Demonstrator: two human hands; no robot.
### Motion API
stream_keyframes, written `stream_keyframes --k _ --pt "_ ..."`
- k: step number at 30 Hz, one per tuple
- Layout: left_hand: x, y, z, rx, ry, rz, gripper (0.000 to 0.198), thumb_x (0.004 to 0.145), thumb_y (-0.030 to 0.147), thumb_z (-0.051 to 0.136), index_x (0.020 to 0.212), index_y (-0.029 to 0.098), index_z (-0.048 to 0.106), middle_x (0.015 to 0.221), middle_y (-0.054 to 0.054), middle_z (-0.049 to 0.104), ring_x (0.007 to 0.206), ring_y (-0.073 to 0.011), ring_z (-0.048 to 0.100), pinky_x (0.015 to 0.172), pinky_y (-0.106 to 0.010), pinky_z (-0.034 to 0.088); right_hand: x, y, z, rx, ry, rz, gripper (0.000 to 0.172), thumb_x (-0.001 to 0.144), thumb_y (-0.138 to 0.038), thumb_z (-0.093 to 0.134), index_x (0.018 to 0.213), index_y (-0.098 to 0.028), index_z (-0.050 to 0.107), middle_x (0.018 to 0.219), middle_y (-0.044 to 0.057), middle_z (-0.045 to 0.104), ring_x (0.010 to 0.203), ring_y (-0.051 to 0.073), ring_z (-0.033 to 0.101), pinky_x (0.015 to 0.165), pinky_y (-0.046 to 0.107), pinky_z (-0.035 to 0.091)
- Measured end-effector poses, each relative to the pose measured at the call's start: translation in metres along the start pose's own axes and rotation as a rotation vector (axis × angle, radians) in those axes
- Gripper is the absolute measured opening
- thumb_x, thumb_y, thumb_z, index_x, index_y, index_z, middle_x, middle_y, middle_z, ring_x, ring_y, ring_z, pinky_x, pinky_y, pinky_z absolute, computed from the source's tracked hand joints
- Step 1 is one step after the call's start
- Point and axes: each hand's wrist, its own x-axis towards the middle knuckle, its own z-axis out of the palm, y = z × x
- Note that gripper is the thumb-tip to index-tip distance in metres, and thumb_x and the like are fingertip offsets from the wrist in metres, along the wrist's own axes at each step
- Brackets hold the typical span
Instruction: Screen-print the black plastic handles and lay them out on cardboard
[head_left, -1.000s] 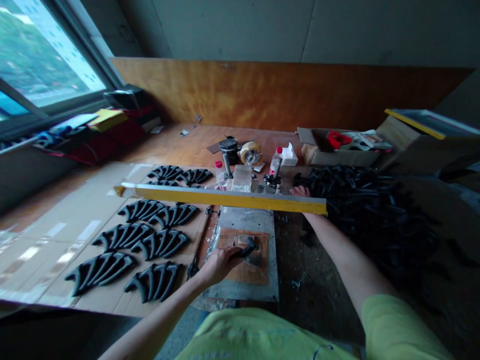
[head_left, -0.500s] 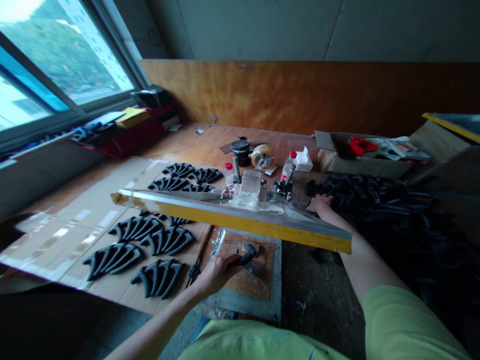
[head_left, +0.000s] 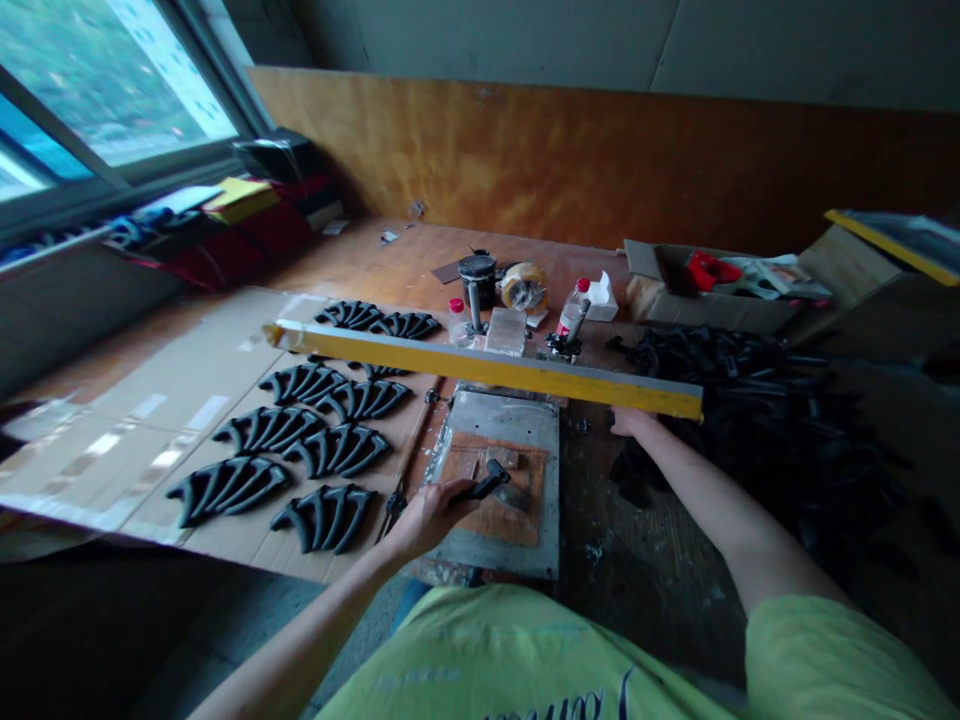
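Left hand (head_left: 429, 515): near the middle of the bench's (head_left: 626, 570) near edge, fingers closed on one end of a black curved piece (head_left: 489, 482), whose other end projects over the wooden pad (head_left: 461, 462) on the metal plate (head_left: 517, 410), presumably gripped so to leave that end unobstructed. Right hand (head_left: 630, 420): stretched beside the heap of loose black pieces (head_left: 765, 400) towards the right edge; fingers partly hidden behind the yellow bar (head_left: 487, 370), so I cannot tell how far open they are or whether they hold anything. The bar crosses above the plate, apparently raised to allow working room. Towards the left edge, fanned rows (head_left: 274, 432) lie on cardboard (head_left: 191, 362), seemingly nested to save space.
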Motion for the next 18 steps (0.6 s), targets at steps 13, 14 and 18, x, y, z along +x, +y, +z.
stream_keyframes --k 13,14,18 --pt "-0.010 -0.005 0.009 -0.035 -0.025 0.051 0.047 0.091 0.048 0.049 0.117 0.015 0.069 0.076 -0.001 0.066 0.068 -0.0135 0.057 0.060 -0.021 0.036 -0.132 -0.008 0.031 -0.046 -0.095 -0.143 0.050 0.077 -0.040 0.072 0.125 -0.028 0.065 0.152 0.010 0.043 0.140 0.038 0.035 0.110 0.063 0.022" --pt "-0.008 -0.001 0.011 -0.026 -0.028 0.057 0.047 0.091 0.048 0.050 0.116 0.015 0.070 0.076 -0.001 0.066 0.068 -0.0137 0.057 0.060 -0.021 0.037 -0.139 -0.012 0.029 0.001 -0.057 -0.131 0.050 0.077 -0.038 0.073 0.126 -0.029 0.064 0.153 0.009 0.043 0.141 0.037 0.034 0.111 0.063 0.020" --pt "0.002 0.014 0.022 -0.014 -0.053 0.103 0.042 0.091 0.042 0.053 0.121 0.018 0.069 0.082 -0.002 0.072 0.072 -0.0159 0.064 0.062 -0.022 0.042 -0.175 -0.059 0.012 0.337 0.154 -0.094 0.022 0.088 -0.035 0.063 0.104 -0.023 0.073 0.128 0.013 0.065 0.125 0.032 0.054 0.109 0.052 0.032"
